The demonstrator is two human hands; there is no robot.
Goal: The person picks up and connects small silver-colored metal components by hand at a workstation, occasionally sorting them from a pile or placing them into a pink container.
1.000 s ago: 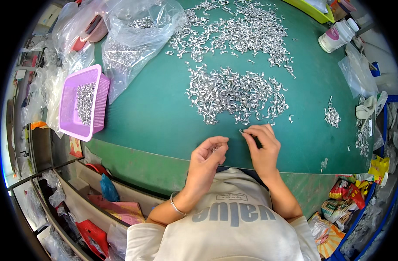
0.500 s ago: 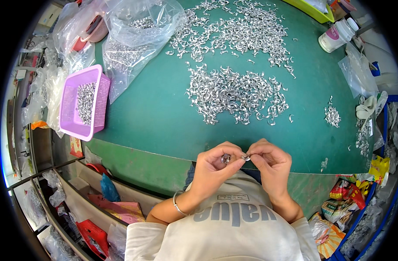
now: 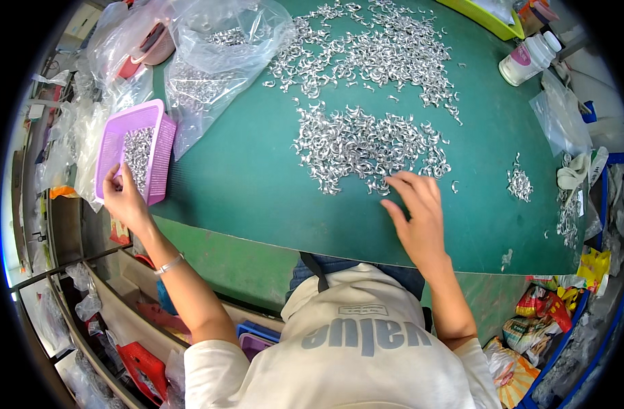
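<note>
At ten o'clock the left hand, fingers curled — hold unclear — is at the part-filled purple basket. The right hand, fingers parted, apparently empty, nears twelve-o'clock metal pieces; many remain on the desk.

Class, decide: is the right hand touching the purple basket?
Apart: the head view shows a wide stretch of green tabletop between the right hand and the purple basket.
</note>
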